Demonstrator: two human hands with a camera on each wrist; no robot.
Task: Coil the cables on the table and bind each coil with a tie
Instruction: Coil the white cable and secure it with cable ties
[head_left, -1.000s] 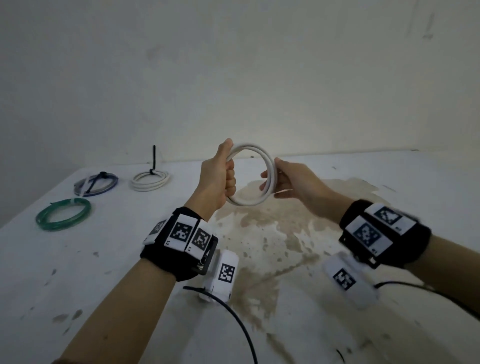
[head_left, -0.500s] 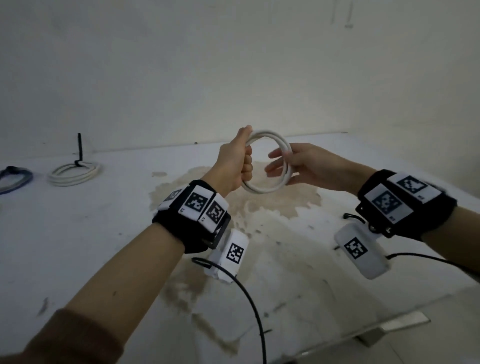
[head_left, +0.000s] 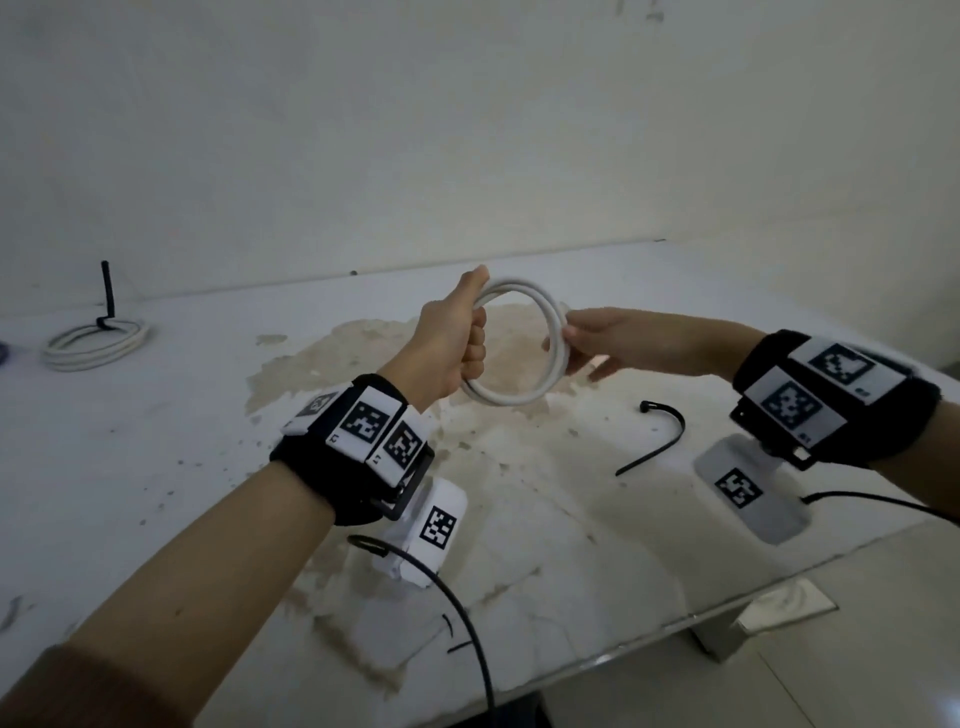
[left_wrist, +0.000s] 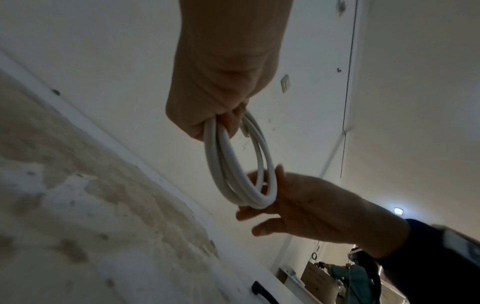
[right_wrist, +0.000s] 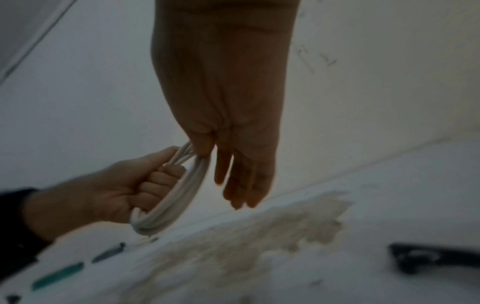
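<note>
The white cable coil (head_left: 519, 348) is held in the air at the frame's centre, above the tabletop (head_left: 156, 441). The left hand (head_left: 452, 338) is fisted around its left side; the right hand (head_left: 618, 338) pinches its right side, other fingers loose. Coiling looks finished; binding comes next, which means reaching the black tie (head_left: 657, 434) lower right. Cable ends are hidden; the right wrist view is blurred.

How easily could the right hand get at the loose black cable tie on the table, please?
Probably easily: the cable tie lies uncovered just below the right hand, nothing between. That hand pinches the white cable coil, also gripped by the left hand.
</note>
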